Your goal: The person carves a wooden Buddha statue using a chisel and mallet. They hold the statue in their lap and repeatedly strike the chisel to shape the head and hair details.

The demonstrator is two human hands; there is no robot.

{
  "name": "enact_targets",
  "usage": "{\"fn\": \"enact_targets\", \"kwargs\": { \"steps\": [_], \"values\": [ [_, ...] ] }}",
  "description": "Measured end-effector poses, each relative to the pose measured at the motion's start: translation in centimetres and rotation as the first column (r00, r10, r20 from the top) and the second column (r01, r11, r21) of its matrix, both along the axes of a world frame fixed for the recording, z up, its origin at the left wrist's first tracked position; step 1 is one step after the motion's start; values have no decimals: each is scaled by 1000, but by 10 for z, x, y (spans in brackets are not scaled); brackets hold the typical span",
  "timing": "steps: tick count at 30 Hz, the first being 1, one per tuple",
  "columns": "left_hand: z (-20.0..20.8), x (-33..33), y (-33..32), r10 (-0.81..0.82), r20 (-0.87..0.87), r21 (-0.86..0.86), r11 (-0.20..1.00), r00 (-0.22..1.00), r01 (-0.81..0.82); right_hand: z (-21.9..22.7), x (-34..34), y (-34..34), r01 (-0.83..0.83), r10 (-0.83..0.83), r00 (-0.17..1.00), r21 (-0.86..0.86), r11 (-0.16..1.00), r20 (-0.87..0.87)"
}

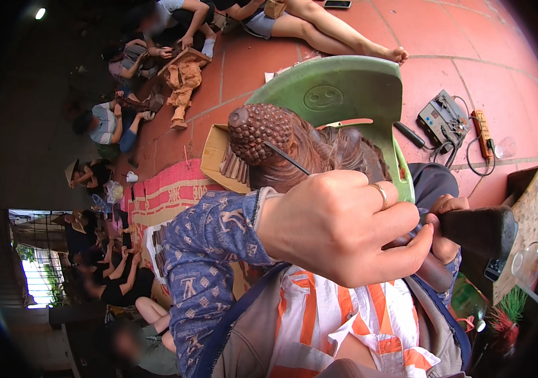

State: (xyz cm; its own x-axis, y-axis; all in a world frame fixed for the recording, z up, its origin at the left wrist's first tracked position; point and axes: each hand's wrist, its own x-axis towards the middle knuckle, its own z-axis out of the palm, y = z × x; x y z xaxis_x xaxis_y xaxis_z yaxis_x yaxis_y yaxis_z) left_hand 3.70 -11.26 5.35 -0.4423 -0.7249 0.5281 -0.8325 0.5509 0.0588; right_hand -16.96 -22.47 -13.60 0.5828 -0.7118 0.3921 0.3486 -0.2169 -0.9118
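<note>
A dark brown carved wooden statue (306,142) with a knobbly, curl-covered head lies before me against a green plastic chair (363,82). My left hand (344,227), wearing a ring, reaches across from the left in a blue patterned sleeve. Its fingers are closed around a thin dark carving tool (286,157), whose slim shaft points at the statue's head; the rest of the tool is hidden behind the hand. At the right, my right hand (448,246) is closed round a smooth dark wooden piece (480,232). Whether that piece joins the statue cannot be seen.
A cardboard box (215,154) of thin tools stands left of the statue. A grey control box (444,120) with cables and an orange power strip (481,133) lie on the tiled floor. A wooden box (527,220) is at right. Several people sit working along the left.
</note>
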Motion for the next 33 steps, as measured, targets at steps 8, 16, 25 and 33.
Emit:
{"fn": "enact_targets", "kwargs": {
  "steps": [8, 16, 25, 33],
  "values": [
    [7, -2, -1, 11, -121, -47, 999, 993, -17, 28, 24, -12, 160, -37, 931, -315, 936, 363],
    [10, 1, 1, 17, -110, -15, 1000, 994, -19, 16, 26, -9, 491, -414, 871, -444, 750, 264],
    [-4, 9, 1, -265, 123, -112, 954, 956, 279, 26, 24, -1, 482, -412, 875, -393, 783, 253],
    [-9, 4, 8, -269, -12, -79, 960, 963, 268, 27, 17, 4, 448, -413, 894, -382, 808, 176]
  ]
}}
